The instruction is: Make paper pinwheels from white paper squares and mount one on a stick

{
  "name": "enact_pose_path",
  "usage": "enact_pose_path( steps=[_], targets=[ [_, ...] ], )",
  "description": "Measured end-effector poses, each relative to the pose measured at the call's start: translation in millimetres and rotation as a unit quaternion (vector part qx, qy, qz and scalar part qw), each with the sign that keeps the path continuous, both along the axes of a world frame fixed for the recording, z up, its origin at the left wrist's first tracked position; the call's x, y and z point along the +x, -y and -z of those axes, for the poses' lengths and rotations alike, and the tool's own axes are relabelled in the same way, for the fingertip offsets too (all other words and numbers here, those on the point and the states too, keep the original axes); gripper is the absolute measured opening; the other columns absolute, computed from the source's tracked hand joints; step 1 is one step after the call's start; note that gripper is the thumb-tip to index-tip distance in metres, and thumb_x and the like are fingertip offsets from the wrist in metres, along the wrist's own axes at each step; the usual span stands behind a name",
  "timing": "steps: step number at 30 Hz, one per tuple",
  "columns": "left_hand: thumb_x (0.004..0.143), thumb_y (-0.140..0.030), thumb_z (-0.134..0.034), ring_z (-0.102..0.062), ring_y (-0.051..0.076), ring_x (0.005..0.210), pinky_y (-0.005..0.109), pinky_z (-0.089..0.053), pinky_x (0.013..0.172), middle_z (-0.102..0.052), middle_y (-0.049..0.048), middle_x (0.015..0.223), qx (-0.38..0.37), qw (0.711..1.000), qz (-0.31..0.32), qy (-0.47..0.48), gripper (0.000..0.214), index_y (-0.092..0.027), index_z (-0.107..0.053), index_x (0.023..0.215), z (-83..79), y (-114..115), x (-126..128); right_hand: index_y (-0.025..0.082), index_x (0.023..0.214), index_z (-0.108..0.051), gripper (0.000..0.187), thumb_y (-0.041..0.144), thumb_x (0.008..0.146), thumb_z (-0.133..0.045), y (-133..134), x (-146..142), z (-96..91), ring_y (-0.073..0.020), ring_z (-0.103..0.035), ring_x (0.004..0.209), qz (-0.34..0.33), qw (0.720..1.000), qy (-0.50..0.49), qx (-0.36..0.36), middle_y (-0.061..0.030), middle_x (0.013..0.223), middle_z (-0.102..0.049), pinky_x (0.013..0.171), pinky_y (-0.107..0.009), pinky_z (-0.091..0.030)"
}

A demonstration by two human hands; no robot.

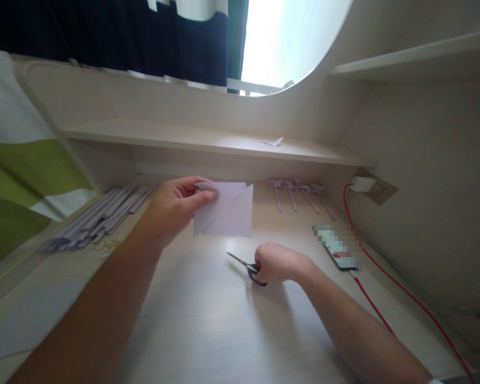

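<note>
My left hand (pixel 184 205) pinches the left edge of a square piece of white paper (pixel 228 213), its thumb lying across the front. Slits run inward from the paper's corners, at least at the upper right. Lower and to the right, my right hand (pixel 278 261) grips a pair of scissors (pixel 246 265) by the dark handles, just over the desk. The blades look closed and point to the left, below the paper and apart from it. Some of the right fingers are hidden behind the hand.
Rolled paper sticks (pixel 100 216) are piled at the left. Several paper pinwheels (pixel 296 186) lie at the back right. A phone (pixel 338 245) with a red cable (pixel 408 290) rests on the right. A paper scrap (pixel 274 142) sits on the shelf (pixel 208 140). A white sheet (pixel 28 314) lies front left.
</note>
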State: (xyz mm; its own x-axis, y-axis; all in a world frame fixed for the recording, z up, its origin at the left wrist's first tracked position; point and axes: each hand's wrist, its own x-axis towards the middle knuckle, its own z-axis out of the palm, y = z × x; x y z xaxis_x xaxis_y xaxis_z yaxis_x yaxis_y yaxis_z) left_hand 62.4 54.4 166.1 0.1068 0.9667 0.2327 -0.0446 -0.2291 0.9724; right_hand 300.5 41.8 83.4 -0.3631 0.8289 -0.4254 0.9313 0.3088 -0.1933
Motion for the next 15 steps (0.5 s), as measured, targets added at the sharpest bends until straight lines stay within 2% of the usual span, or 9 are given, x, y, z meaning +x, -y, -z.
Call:
enact_pose_path(
  steps=[2, 5, 8, 12, 15],
  targets=[
    [0.074, -0.030, -0.081, -0.060, 0.012, 0.059, 0.020, -0.046, 0.055, -0.072, 0.0009, 0.073, -0.001, 1.000, 0.015, -0.010, 0.014, -0.019, -0.079, 0.082, 0.3, 0, 1, 0.013, 0.076, -0.080, 0.027, 0.038, 0.066, -0.082, 4, -5, 2.6, -0.0244, -0.068, 0.062, -0.009, 1.000, 0.022, 0.010, -0.0160, 0.074, -0.076, 0.049, -0.030, -0.036],
    [0.075, -0.030, -0.080, -0.059, 0.012, 0.059, 0.020, -0.046, 0.054, -0.071, 0.0005, 0.073, -0.001, 1.000, 0.018, -0.017, 0.013, -0.019, -0.078, 0.082, 1.1, -1, 0, 0.010, 0.097, -0.080, 0.040, 0.036, 0.066, -0.079, 9, -9, 2.9, -0.0310, -0.074, 0.074, -0.018, 0.998, 0.043, 0.038, -0.0212, 0.088, -0.078, 0.054, -0.031, -0.041],
    [0.071, -0.028, -0.082, -0.060, 0.013, 0.061, 0.021, -0.047, 0.055, -0.072, 0.0008, 0.076, -0.005, 1.000, 0.009, -0.012, 0.015, -0.019, -0.078, 0.083, 1.5, -2, -1, 0.011, 0.112, -0.075, 0.049, 0.034, 0.068, -0.076, 11, -9, -0.2, -0.0332, -0.075, 0.083, -0.031, 0.996, 0.051, 0.062, -0.0211, 0.097, -0.078, 0.059, -0.032, -0.043],
    [0.068, -0.028, -0.085, -0.062, 0.013, 0.063, 0.021, -0.047, 0.055, -0.072, 0.0012, 0.080, -0.010, 1.000, 0.000, 0.006, 0.024, -0.018, -0.077, 0.088, 0.2, -1, -2, 0.020, 0.093, -0.078, 0.032, 0.040, 0.068, -0.079, 9, -4, -8.0, -0.0263, -0.072, 0.075, -0.056, 0.998, 0.024, 0.027, -0.0109, 0.087, -0.078, 0.053, -0.028, -0.036],
    [0.067, -0.028, -0.087, -0.062, 0.013, 0.064, 0.020, -0.046, 0.055, -0.072, 0.0008, 0.081, -0.005, 1.000, -0.005, 0.009, 0.030, -0.017, -0.076, 0.092, -1.4, 0, -1, 0.021, 0.088, -0.080, 0.020, 0.038, 0.076, -0.076, 5, 5, -16.7, -0.0210, -0.068, 0.069, -0.046, 0.998, -0.039, 0.014, -0.0071, 0.081, -0.078, 0.053, -0.027, -0.035]
  ],
)
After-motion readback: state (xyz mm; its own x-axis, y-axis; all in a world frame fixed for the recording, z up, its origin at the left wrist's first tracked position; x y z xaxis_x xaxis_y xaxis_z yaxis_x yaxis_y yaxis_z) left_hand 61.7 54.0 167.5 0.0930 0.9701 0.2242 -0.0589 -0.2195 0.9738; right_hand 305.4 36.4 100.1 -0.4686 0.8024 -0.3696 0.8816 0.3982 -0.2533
